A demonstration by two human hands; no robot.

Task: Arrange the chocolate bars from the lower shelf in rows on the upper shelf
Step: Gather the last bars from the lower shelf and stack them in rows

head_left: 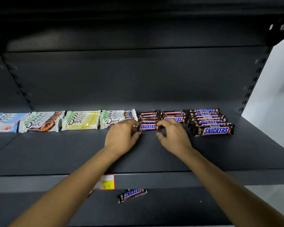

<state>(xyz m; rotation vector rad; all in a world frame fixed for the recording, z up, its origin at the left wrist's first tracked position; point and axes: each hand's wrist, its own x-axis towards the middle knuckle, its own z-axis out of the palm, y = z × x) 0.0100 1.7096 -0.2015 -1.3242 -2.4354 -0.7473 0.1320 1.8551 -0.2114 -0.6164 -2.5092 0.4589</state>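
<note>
— Where was the bar they were working on?

— A small Snickers bar [148, 126] lay flat on the upper shelf [72, 153], label up, at the front of a short row of small Snickers [147, 115].

— And the hands?

— Both were on it. The left grip [121, 136] had its fingers curled round the bar's left end. The right grip [174, 135] pinched the right end between thumb and fingers. Both forearms reached in over the shelf's front edge.

— What else stood on that shelf?

— Seven rows side by side along the back. From the left there were four rows of Dove: a blue Dove row [3, 123], a brown Dove row [41, 123], a yellow Dove row [82, 122] and another white Dove row [118, 117], which the left grip partly covered. Just right of the held bar's row was a second small Snickers row [173, 116]. Beyond that sat a row of large Snickers [210, 123], its front bar tilted a little.

— Anything left below?

— One loose Snickers [132, 194] lay at an angle on the lower shelf [170, 207], near its front, just under a red and yellow price tag [107, 182] on the upper shelf's edge. A second wrapper seemed to peek out beside the left forearm, but I could not tell what it was.
</note>
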